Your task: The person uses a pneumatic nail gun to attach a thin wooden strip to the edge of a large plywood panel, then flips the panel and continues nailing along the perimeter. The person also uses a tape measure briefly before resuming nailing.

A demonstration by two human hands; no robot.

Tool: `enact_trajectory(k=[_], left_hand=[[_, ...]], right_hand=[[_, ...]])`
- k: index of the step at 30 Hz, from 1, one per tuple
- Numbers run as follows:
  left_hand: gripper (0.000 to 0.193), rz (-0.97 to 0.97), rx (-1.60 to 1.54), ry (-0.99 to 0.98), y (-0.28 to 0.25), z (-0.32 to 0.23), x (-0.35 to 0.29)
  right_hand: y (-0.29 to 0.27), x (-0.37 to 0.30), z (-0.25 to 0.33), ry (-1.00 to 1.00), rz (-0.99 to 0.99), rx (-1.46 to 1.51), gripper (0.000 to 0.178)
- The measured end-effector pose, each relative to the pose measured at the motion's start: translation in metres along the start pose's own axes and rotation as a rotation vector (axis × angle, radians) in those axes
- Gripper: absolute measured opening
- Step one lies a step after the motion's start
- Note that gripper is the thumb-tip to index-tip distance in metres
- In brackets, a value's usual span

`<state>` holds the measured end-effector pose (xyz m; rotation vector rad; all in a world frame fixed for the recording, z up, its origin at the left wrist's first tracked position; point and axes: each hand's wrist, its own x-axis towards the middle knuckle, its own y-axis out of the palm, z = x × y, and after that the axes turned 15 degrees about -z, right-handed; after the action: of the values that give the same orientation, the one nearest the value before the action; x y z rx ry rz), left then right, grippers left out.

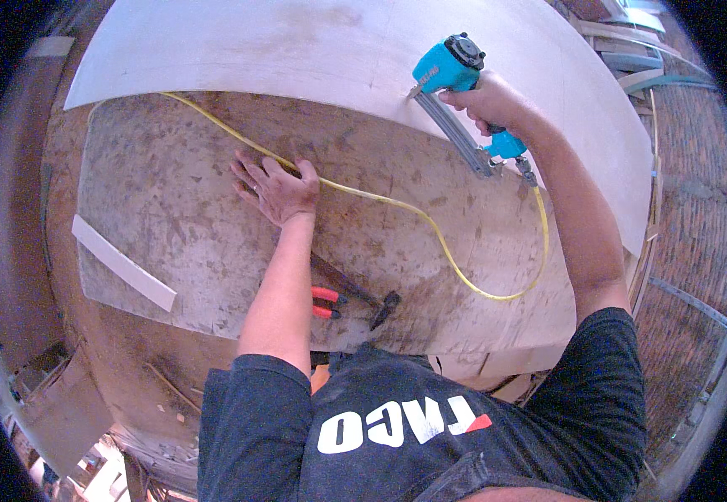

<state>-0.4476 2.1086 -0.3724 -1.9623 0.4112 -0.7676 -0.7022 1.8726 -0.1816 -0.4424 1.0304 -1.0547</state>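
Observation:
My right hand (497,105) is wrapped round the handle of a teal pneumatic nail gun (447,71). The tool's nose touches or hovers just over the lower edge of a large pale sheet (296,50); I cannot tell which. From its handle a yellow air hose (430,219) loops down, then runs left across the stained board (171,192). My left hand (282,188) lies on that board with its fingers spread, right beside the hose, which passes at the fingers. It holds nothing.
Near my left forearm lie red-handled pliers (326,294) and a hammer (384,309), both partly hidden. A white strip (123,263) rests at the board's left edge. Off to the right is a brick surface (698,201), with wooden strips (631,58) at the upper right.

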Motion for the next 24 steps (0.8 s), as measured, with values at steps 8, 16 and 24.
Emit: enact_trajectory(k=[8, 16, 24], left_hand=[[0.054, 0.016, 0.023, 0.014, 0.007, -0.006, 0.002], [0.050, 0.006, -0.044, -0.025, -0.001, 0.000, -0.004], [0.049, 0.020, -0.056, -0.032, -0.005, -0.005, -0.005]], right_hand=[[0.008, 0.017, 0.023, -0.027, -0.005, 0.008, 0.042], [0.037, 0.010, 0.068, -0.141, 0.000, -0.012, 0.043], [0.034, 0.002, 0.075, -0.172, -0.003, -0.049, 0.042]])
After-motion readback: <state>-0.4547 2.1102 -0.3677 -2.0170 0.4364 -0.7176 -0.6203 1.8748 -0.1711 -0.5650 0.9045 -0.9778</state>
